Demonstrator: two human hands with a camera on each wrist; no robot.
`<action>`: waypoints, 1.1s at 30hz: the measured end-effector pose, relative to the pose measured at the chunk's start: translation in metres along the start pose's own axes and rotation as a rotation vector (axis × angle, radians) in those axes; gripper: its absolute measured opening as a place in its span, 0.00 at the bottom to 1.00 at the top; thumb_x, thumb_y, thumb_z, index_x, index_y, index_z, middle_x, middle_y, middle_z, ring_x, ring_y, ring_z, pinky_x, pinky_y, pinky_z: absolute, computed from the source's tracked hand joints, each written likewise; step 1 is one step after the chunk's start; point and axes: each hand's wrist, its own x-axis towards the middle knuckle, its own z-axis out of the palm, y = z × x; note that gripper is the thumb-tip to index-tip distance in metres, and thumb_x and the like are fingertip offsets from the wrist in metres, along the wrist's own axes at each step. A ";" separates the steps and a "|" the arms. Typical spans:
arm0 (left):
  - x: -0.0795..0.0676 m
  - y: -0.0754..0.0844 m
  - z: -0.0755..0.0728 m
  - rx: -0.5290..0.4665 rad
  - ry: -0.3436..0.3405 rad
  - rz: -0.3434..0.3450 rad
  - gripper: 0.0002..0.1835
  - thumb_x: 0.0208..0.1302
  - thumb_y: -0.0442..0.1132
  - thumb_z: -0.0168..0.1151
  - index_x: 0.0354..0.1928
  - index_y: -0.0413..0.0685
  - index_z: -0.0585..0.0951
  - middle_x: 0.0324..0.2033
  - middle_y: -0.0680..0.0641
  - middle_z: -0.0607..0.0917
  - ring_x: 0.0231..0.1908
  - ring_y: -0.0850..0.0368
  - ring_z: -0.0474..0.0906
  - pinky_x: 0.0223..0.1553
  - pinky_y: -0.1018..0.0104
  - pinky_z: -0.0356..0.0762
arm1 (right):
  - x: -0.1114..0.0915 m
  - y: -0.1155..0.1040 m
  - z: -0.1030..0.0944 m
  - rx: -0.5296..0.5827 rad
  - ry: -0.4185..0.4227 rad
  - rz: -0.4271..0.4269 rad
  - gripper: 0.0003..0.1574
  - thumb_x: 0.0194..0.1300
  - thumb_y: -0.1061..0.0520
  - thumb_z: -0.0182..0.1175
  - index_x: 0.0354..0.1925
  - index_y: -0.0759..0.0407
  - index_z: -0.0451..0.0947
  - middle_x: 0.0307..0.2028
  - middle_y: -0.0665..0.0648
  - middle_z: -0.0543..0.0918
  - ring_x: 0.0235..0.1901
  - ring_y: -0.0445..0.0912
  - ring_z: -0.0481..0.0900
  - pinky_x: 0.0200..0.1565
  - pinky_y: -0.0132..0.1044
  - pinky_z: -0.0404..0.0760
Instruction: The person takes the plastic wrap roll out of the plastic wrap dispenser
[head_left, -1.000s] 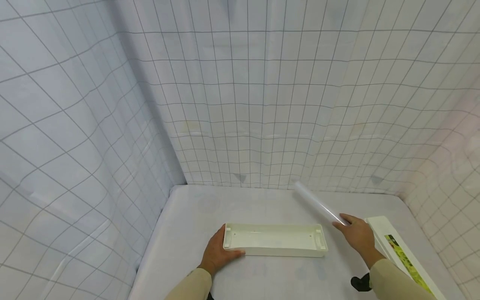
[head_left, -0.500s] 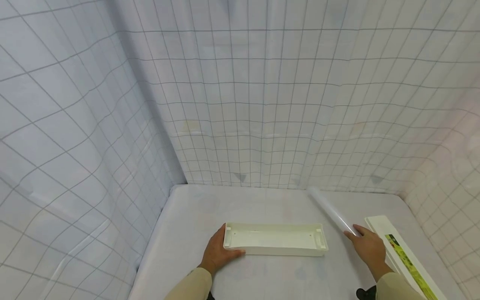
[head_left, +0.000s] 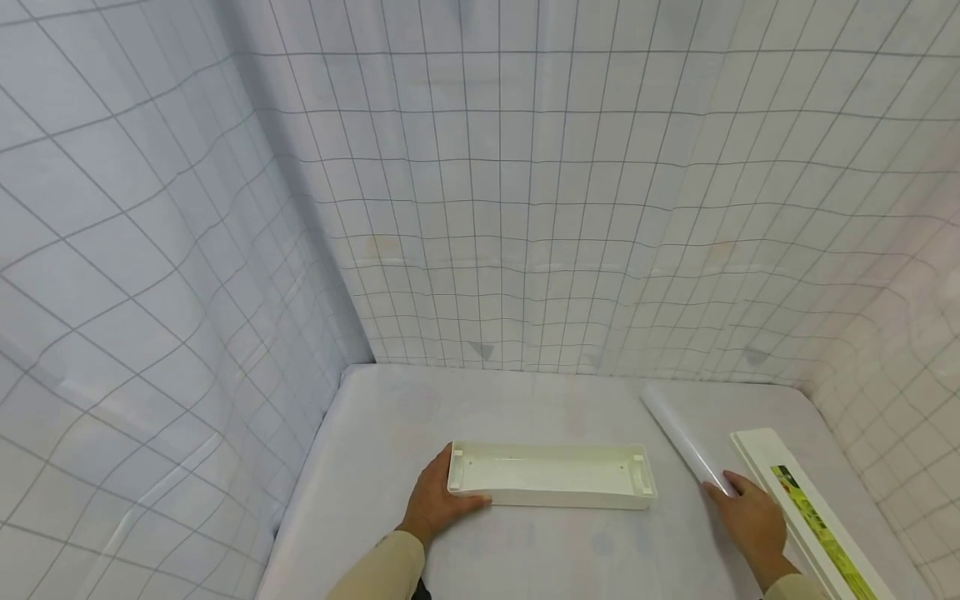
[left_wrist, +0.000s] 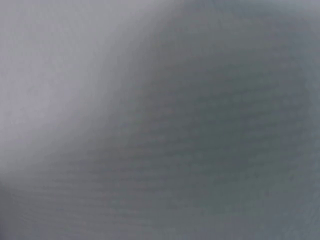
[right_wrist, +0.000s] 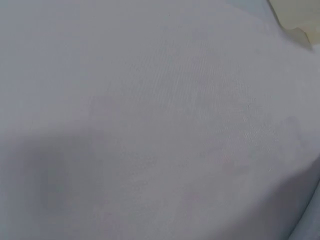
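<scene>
A long cream-white plastic box [head_left: 551, 498], its open side up, lies in the middle of the table in the head view. My left hand [head_left: 435, 504] grips its left end, with the thumb along the near wall. To the right of the box, my right hand [head_left: 752, 518] holds the near end of a shiny, translucent roll [head_left: 686, 442], which looks like plastic film. The roll slants away toward the back of the table. Both wrist views are blurred and show neither hand; a corner of the cream box [right_wrist: 300, 17] appears at the right wrist view's top right.
A long white lid [head_left: 765, 450] with a yellow-green label strip [head_left: 821, 525] lies at the right, just beyond my right hand. White cloth [head_left: 525, 400] covers the table. Grid-patterned sheets [head_left: 487, 208] hang at the back and both sides.
My right hand has moved right and nearer to me, carrying the roll away from the box toward the lid. The left hand and the box have stayed in place.
</scene>
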 end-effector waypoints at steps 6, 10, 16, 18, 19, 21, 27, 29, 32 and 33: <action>0.000 -0.001 0.001 0.002 -0.005 0.003 0.62 0.34 0.67 0.83 0.73 0.51 0.67 0.61 0.50 0.82 0.62 0.49 0.79 0.67 0.47 0.74 | 0.003 0.002 0.003 -0.025 -0.006 -0.037 0.43 0.70 0.39 0.60 0.67 0.69 0.69 0.65 0.75 0.72 0.62 0.73 0.73 0.57 0.64 0.75; 0.001 -0.003 0.002 0.003 -0.004 0.015 0.63 0.35 0.68 0.82 0.74 0.50 0.66 0.62 0.49 0.82 0.62 0.48 0.78 0.67 0.47 0.74 | 0.003 -0.001 0.000 -0.036 -0.027 -0.018 0.45 0.70 0.37 0.60 0.68 0.70 0.66 0.66 0.77 0.71 0.62 0.73 0.72 0.58 0.64 0.74; 0.000 -0.002 0.002 0.002 -0.003 0.022 0.64 0.36 0.68 0.82 0.74 0.48 0.65 0.62 0.47 0.82 0.62 0.47 0.79 0.67 0.46 0.74 | 0.002 -0.001 -0.001 -0.046 -0.013 -0.020 0.45 0.70 0.38 0.59 0.68 0.70 0.67 0.65 0.77 0.72 0.62 0.73 0.73 0.58 0.64 0.75; -0.001 -0.001 0.001 -0.009 -0.003 0.012 0.64 0.36 0.67 0.83 0.74 0.48 0.65 0.63 0.47 0.82 0.63 0.46 0.78 0.67 0.45 0.74 | 0.003 0.000 -0.001 -0.050 0.000 -0.032 0.44 0.70 0.38 0.59 0.68 0.69 0.68 0.64 0.77 0.73 0.62 0.73 0.73 0.57 0.64 0.75; -0.001 0.000 0.001 -0.010 -0.003 0.010 0.64 0.36 0.67 0.83 0.75 0.47 0.65 0.63 0.46 0.81 0.63 0.46 0.78 0.68 0.45 0.73 | 0.004 0.000 -0.001 -0.053 0.004 -0.036 0.44 0.70 0.38 0.59 0.68 0.70 0.68 0.64 0.77 0.74 0.62 0.73 0.73 0.57 0.64 0.75; -0.001 0.001 0.000 -0.015 -0.010 0.004 0.65 0.36 0.67 0.83 0.75 0.45 0.64 0.64 0.45 0.80 0.64 0.44 0.77 0.68 0.44 0.72 | 0.005 0.000 -0.002 -0.062 0.010 -0.038 0.44 0.70 0.38 0.59 0.68 0.70 0.68 0.63 0.77 0.74 0.62 0.73 0.73 0.57 0.64 0.75; -0.002 0.002 -0.003 -0.036 -0.049 -0.009 0.67 0.38 0.68 0.82 0.78 0.46 0.60 0.67 0.44 0.77 0.68 0.43 0.74 0.71 0.43 0.69 | 0.009 0.001 -0.006 -0.079 0.002 -0.074 0.45 0.70 0.37 0.60 0.67 0.71 0.70 0.64 0.77 0.73 0.63 0.73 0.73 0.58 0.64 0.75; -0.002 0.001 -0.006 -0.043 -0.070 -0.010 0.67 0.39 0.67 0.81 0.79 0.46 0.59 0.69 0.45 0.76 0.70 0.43 0.72 0.72 0.43 0.67 | 0.010 0.001 -0.008 -0.077 0.005 -0.108 0.45 0.70 0.36 0.59 0.66 0.71 0.71 0.63 0.77 0.75 0.62 0.73 0.74 0.57 0.65 0.76; -0.001 0.000 -0.011 -0.048 -0.106 0.012 0.69 0.40 0.65 0.82 0.80 0.44 0.56 0.72 0.43 0.73 0.72 0.41 0.69 0.73 0.41 0.65 | 0.012 0.002 -0.013 -0.088 -0.006 -0.156 0.45 0.71 0.35 0.58 0.66 0.71 0.72 0.61 0.77 0.75 0.60 0.74 0.75 0.54 0.67 0.76; 0.000 0.000 -0.013 -0.039 -0.125 0.015 0.70 0.40 0.65 0.82 0.80 0.44 0.54 0.73 0.44 0.72 0.72 0.41 0.68 0.73 0.41 0.65 | 0.013 0.002 -0.016 -0.095 -0.014 -0.168 0.46 0.71 0.34 0.57 0.66 0.72 0.72 0.61 0.78 0.75 0.58 0.74 0.76 0.53 0.67 0.77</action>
